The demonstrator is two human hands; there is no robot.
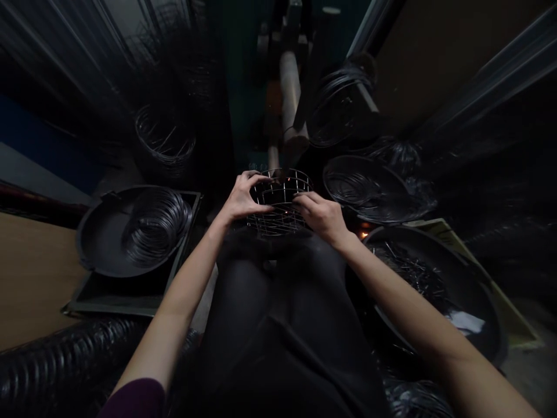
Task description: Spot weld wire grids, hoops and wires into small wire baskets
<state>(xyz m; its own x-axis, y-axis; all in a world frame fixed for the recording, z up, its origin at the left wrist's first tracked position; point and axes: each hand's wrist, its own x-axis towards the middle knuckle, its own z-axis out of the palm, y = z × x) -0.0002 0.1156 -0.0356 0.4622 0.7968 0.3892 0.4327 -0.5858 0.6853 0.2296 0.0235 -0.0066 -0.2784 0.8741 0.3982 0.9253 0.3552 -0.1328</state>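
A round basket of thin metal wire is held above my lap, at the front of a spot-welding machine. My left hand grips its left side, with the fingers over the upper ring and the thumb lower down on the wires. On the right side, my right hand is closed at the basket's wires; its fingertips are partly hidden, so a small piece between them cannot be ruled out. The machine's lower electrode arm reaches to the basket's far rim. Small orange sparks glow in and beside the basket.
At left, a black pan holds a stack of wire rings. Short wire pieces lie in a large pan at right, with another pan of rings behind it. The machine's thick cylindrical arm hangs ahead.
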